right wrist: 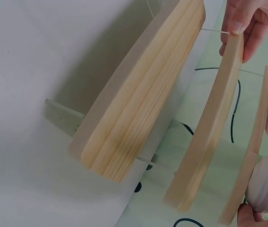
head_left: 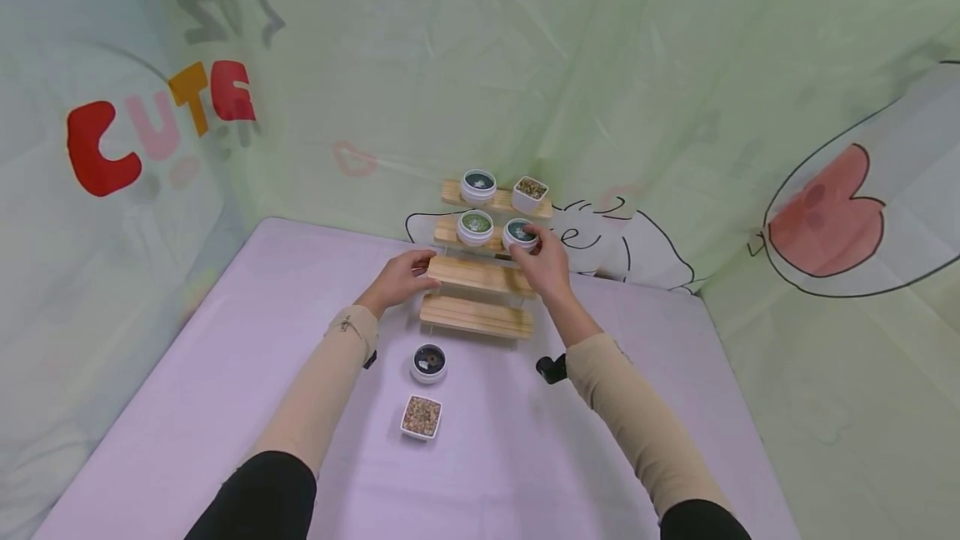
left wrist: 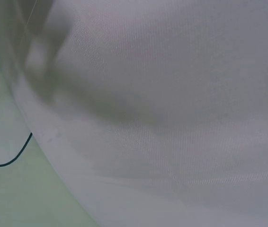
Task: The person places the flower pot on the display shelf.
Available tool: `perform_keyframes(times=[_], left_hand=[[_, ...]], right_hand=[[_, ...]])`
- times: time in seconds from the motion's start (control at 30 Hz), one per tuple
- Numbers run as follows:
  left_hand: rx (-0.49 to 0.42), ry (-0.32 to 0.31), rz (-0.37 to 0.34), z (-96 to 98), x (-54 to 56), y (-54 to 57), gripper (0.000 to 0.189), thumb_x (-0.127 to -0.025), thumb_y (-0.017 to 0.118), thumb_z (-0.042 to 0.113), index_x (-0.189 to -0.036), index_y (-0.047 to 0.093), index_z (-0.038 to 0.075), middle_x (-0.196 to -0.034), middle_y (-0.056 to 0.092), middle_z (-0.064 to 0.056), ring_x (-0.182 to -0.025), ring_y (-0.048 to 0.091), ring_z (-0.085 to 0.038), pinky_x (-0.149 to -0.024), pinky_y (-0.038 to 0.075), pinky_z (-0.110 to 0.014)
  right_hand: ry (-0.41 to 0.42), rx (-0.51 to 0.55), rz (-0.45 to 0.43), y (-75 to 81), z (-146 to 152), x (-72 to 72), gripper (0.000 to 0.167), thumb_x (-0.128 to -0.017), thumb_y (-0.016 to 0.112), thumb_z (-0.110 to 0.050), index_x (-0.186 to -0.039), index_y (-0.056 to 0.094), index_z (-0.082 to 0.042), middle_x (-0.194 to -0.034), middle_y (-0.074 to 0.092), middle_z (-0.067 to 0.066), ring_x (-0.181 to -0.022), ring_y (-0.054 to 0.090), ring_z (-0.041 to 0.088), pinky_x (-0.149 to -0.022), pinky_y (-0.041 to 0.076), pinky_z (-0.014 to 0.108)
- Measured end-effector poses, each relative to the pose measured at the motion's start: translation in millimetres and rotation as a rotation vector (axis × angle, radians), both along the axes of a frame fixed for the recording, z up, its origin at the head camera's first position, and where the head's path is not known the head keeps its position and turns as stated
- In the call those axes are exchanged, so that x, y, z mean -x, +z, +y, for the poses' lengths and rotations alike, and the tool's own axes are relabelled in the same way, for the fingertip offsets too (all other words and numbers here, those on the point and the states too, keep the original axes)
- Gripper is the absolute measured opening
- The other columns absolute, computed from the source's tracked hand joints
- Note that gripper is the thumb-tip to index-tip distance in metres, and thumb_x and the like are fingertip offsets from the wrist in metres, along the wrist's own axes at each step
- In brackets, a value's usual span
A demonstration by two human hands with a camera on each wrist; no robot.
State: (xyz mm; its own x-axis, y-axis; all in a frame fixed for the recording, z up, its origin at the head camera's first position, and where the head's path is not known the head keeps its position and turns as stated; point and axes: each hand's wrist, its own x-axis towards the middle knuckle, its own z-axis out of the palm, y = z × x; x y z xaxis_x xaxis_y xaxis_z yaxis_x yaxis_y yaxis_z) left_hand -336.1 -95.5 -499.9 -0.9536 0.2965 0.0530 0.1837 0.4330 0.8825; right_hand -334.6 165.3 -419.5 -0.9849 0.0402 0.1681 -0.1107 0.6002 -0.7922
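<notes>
A tiered stand of light wooden shelves on clear supports [head_left: 480, 275] stands against the back wall. With thumb and fingers my left hand [head_left: 397, 280] grips the left end of its third shelf from the top; the right wrist view shows that hand [right wrist: 251, 21] at the shelf's end. My right hand [head_left: 546, 263] holds a round white pot with a dark green top [head_left: 517, 232] at the right of the second shelf. Left of it sits a round white pot with a lighter green top [head_left: 476, 227]. The left wrist view shows mostly cloth.
The top shelf carries a dark-topped round pot [head_left: 478, 185] and a square pot of pebbles [head_left: 529, 194]. In front of the stand, a black-topped round pot [head_left: 429, 362] and another square pebble pot [head_left: 422, 417] rest on the pale purple cloth [head_left: 510, 473].
</notes>
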Motion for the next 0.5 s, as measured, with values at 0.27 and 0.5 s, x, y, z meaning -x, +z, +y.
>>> perform_keyframes(times=[0.27,0.5], left_hand=[[0.009,0.008,-0.009,0.8,-0.4,-0.2,0.067,-0.087,0.076,0.015,-0.143,0.044,-0.004,-0.144,0.047,-0.020,-0.129,0.050,-0.031,-0.110,0.043,-0.034],[0.002,0.006,-0.018,0.6,1.0,0.0,0.068,-0.087,0.076,0.015,-0.143,0.043,-0.005,-0.145,0.046,-0.020,-0.130,0.049,-0.031,-0.110,0.042,-0.033]], right_hand=[[0.026,0.013,0.053,-4.3,2,-5.4,0.051,-0.087,0.071,-0.019,-0.132,0.055,0.000,-0.135,0.044,0.024,-0.120,0.046,0.033,-0.103,0.045,0.039],[0.098,0.015,0.079,-7.1,5,-29.2,0.057,-0.088,0.072,-0.016,-0.137,0.050,0.002,-0.149,0.029,0.024,-0.136,0.034,0.036,-0.113,0.039,0.043]])
